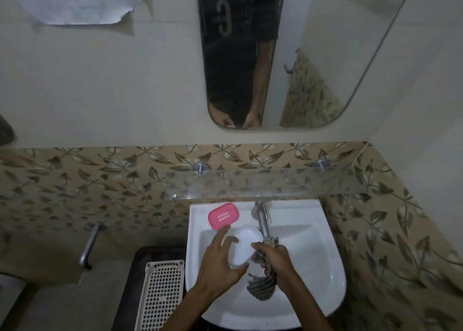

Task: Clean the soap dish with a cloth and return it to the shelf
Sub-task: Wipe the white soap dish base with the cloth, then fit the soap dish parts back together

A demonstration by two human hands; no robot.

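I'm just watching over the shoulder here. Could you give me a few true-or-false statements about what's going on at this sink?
1. The left hand holds a white soap dish over the sink. True.
2. The right hand is empty. False: it grips a striped cloth.
3. The pink tray lies on the glass shelf. False: it rests on the sink's back rim.
4. A tap stands behind the dish. True.
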